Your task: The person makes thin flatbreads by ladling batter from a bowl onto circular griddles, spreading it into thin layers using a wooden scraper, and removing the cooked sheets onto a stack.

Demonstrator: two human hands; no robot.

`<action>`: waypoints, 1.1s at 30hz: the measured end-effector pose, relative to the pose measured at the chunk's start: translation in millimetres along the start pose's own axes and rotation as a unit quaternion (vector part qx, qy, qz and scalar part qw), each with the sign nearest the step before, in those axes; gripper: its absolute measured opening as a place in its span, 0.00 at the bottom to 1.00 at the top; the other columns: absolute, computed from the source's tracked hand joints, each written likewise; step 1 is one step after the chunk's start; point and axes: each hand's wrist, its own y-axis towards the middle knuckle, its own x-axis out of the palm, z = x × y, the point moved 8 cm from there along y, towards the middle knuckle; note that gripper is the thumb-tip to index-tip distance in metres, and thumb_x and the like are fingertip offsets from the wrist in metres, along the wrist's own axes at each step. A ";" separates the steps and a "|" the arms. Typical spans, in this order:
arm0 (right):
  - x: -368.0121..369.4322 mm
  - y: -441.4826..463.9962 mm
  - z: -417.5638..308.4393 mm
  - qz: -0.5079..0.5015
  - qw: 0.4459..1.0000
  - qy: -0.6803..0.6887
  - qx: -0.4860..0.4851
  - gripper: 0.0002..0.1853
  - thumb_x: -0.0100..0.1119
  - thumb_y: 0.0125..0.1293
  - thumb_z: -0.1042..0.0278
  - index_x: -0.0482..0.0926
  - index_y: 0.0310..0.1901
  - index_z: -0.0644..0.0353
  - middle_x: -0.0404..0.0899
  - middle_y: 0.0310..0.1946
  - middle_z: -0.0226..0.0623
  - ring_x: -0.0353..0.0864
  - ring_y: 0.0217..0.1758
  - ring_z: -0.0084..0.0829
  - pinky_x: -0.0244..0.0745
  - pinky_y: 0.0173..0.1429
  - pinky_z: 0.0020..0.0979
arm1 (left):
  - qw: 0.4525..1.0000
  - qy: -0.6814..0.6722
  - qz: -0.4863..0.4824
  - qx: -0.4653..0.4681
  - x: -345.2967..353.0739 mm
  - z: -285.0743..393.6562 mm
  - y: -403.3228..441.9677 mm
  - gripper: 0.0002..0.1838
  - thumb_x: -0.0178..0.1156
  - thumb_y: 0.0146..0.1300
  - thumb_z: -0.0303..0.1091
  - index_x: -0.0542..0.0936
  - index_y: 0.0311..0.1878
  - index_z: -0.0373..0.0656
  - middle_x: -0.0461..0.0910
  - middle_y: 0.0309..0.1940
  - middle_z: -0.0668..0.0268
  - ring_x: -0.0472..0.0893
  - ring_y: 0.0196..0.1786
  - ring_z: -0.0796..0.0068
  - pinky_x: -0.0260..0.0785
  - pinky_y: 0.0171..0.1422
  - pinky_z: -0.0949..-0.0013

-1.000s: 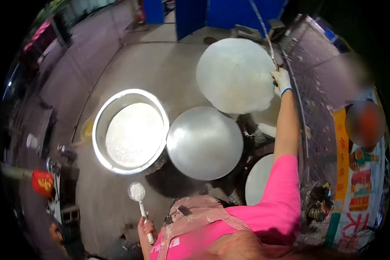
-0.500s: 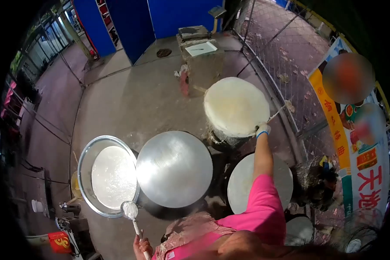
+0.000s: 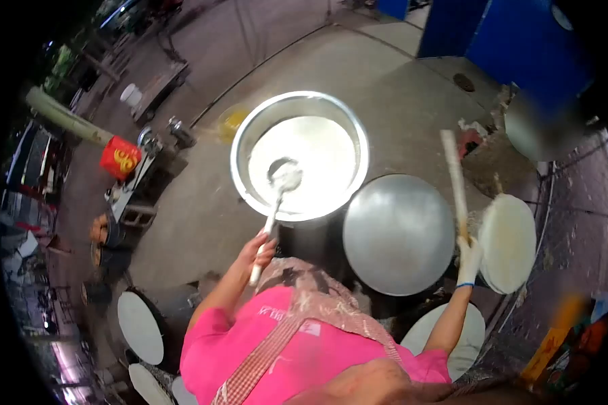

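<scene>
My left hand (image 3: pixel 258 252) grips the white handle of a ladle (image 3: pixel 287 177). The ladle's bowl is over the white batter (image 3: pixel 317 152) in a large metal basin (image 3: pixel 359 135); blur hides whether it touches the surface. On the right, my gloved right hand (image 3: pixel 469 260) is closed around the lower end of a long, pale wooden stick (image 3: pixel 454 175), which points away from me. Between basin and hand lies a round metal griddle (image 3: pixel 398 236) with a bare grey surface. Just right of my glove is a stack of round, pale flatbreads (image 3: pixel 509 244).
Another round plate (image 3: pixel 456 341) is partly under my right forearm. More pale discs (image 3: pixel 140 329) stand at lower left. A low bench with a red packet (image 3: pixel 121 158) is at left. Blue panels (image 3: pixel 520 44) rise at the far right, and wire fencing runs along the right side.
My view has swung left. The ladle has moved from the basin's near rim to over the batter. My right hand has left the flatbread stack's edge and now holds the wooden stick raised.
</scene>
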 end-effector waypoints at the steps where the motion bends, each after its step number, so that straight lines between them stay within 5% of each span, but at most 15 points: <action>1: 33.7 -7.4 -62.6 -0.065 0.996 -0.004 -0.054 0.17 0.59 0.55 0.68 0.77 0.44 0.72 0.81 0.33 0.40 0.77 0.35 0.27 0.70 0.40 0.27 | 0.993 0.070 -0.092 0.014 5.6 23.4 9.8 0.10 0.47 0.67 0.36 0.65 0.51 0.56 0.67 0.32 0.66 0.58 0.16 0.82 0.49 0.09 0.85; 3: 103.3 -23.5 -149.6 -0.165 0.982 -0.056 -0.075 0.22 0.61 0.53 0.57 0.78 0.44 0.66 0.81 0.33 0.49 0.81 0.37 0.37 0.72 0.42 0.35 | 0.992 0.122 -0.026 0.015 0.0 70.6 33.5 0.21 0.47 0.66 0.32 0.57 0.60 0.61 0.67 0.30 0.65 0.61 0.16 0.80 0.53 0.10 0.82; 4: 135.7 -41.2 -201.6 -0.250 0.965 -0.074 -0.012 0.21 0.59 0.52 0.52 0.79 0.41 0.62 0.81 0.33 0.46 0.81 0.38 0.40 0.72 0.41 0.38 | 0.986 0.162 -0.030 0.005 -14.4 95.7 54.7 0.20 0.48 0.66 0.32 0.59 0.59 0.59 0.68 0.27 0.67 0.61 0.15 0.82 0.52 0.09 0.83; 5: 182.3 -42.6 -214.3 -0.251 0.952 -0.161 -0.066 0.18 0.54 0.55 0.51 0.80 0.39 0.56 0.81 0.34 0.43 0.80 0.39 0.44 0.72 0.41 0.41 | 0.978 0.204 -0.033 -0.008 -32.2 120.0 79.2 0.19 0.48 0.65 0.31 0.61 0.58 0.56 0.68 0.24 0.68 0.61 0.15 0.83 0.52 0.09 0.84; 7: 259.0 -78.6 -257.3 -0.209 0.911 -0.313 -0.166 0.15 0.50 0.54 0.57 0.80 0.32 0.59 0.80 0.30 0.49 0.80 0.34 0.47 0.74 0.38 0.43 | 0.964 0.261 0.036 -0.026 -73.0 159.8 118.4 0.10 0.50 0.64 0.31 0.65 0.49 0.48 0.65 0.16 0.72 0.62 0.13 0.85 0.53 0.09 0.82; 8: 301.2 -99.4 -267.5 -0.278 0.855 -0.395 -0.187 0.14 0.50 0.54 0.56 0.81 0.31 0.56 0.80 0.30 0.49 0.81 0.34 0.46 0.75 0.40 0.44 | 0.932 0.327 0.147 -0.048 -113.0 178.5 138.8 0.05 0.50 0.64 0.33 0.66 0.38 0.44 0.63 0.14 0.74 0.63 0.13 0.85 0.55 0.09 0.82; 9: 318.6 -117.2 -286.5 -0.282 0.836 -0.410 -0.234 0.15 0.50 0.54 0.54 0.80 0.31 0.55 0.80 0.29 0.47 0.80 0.36 0.46 0.74 0.41 0.43 | 0.906 0.338 0.205 -0.152 -179.3 193.1 176.2 0.07 0.50 0.63 0.34 0.67 0.35 0.41 0.64 0.14 0.72 0.63 0.11 0.83 0.56 0.10 0.81; 11: 281.3 -131.8 -348.0 -0.306 0.861 -0.377 -0.153 0.17 0.51 0.55 0.50 0.79 0.33 0.55 0.80 0.29 0.47 0.80 0.35 0.46 0.74 0.39 0.43 | 0.862 0.445 0.194 -0.146 -183.2 208.6 185.5 0.07 0.49 0.64 0.34 0.67 0.35 0.41 0.64 0.13 0.70 0.60 0.08 0.82 0.55 0.09 0.78; 14: 304.3 -155.4 -277.8 -0.266 0.891 -0.367 -0.030 0.24 0.51 0.55 0.40 0.78 0.32 0.56 0.80 0.29 0.47 0.80 0.35 0.47 0.73 0.40 0.44 | 0.799 0.573 0.142 -0.117 -150.6 213.3 171.6 0.07 0.48 0.63 0.34 0.67 0.37 0.40 0.64 0.11 0.68 0.61 0.07 0.80 0.54 0.08 0.75; 17: 334.7 -210.4 -272.9 -0.272 0.907 -0.321 -0.003 0.23 0.54 0.55 0.42 0.78 0.33 0.58 0.79 0.29 0.49 0.79 0.36 0.49 0.72 0.40 0.45 | 0.908 0.266 0.218 -0.238 -142.7 185.6 171.5 0.07 0.54 0.60 0.31 0.71 0.34 0.36 0.65 0.12 0.67 0.63 0.08 0.76 0.55 0.08 0.72; 18: 330.0 -221.5 -282.8 -0.267 0.912 -0.311 0.023 0.23 0.55 0.55 0.43 0.78 0.34 0.57 0.79 0.29 0.49 0.79 0.35 0.49 0.72 0.39 0.45 | 0.933 0.251 0.157 -0.206 -168.5 170.6 209.6 0.09 0.52 0.63 0.35 0.71 0.33 0.38 0.65 0.11 0.69 0.61 0.07 0.79 0.54 0.08 0.75; 19: 318.5 -236.3 -288.3 -0.265 0.915 -0.301 0.051 0.22 0.56 0.55 0.43 0.78 0.35 0.57 0.79 0.29 0.48 0.79 0.34 0.49 0.72 0.39 0.45 | 0.926 0.133 0.170 -0.311 -86.6 183.5 134.8 0.12 0.50 0.65 0.38 0.70 0.28 0.42 0.63 0.09 0.73 0.59 0.07 0.82 0.52 0.07 0.77; 21: 289.2 -241.6 -309.8 -0.198 0.937 -0.284 0.052 0.21 0.56 0.55 0.44 0.78 0.37 0.56 0.79 0.28 0.48 0.79 0.33 0.48 0.72 0.38 0.45 | 0.943 0.134 0.132 -0.275 1.3 198.5 85.8 0.18 0.49 0.67 0.43 0.63 0.22 0.45 0.56 0.09 0.77 0.53 0.07 0.89 0.45 0.05 0.84; 26: 209.5 -231.2 -399.1 0.079 0.971 -0.156 -0.163 0.15 0.60 0.57 0.55 0.78 0.36 0.59 0.78 0.26 0.49 0.77 0.28 0.48 0.71 0.31 0.43 | 0.963 0.244 -0.042 -0.102 183.9 264.5 -19.0 0.06 0.51 0.66 0.38 0.65 0.39 0.52 0.56 0.15 0.77 0.54 0.11 0.92 0.44 0.06 0.88; 33: 100.3 -180.6 -482.0 0.251 0.930 0.002 -0.267 0.13 0.62 0.55 0.64 0.79 0.40 0.61 0.79 0.27 0.44 0.79 0.28 0.38 0.73 0.34 0.34 | 0.867 0.457 -0.196 0.044 335.1 310.2 -130.1 0.14 0.47 0.68 0.41 0.63 0.55 0.63 0.47 0.15 0.78 0.48 0.13 0.89 0.39 0.12 0.84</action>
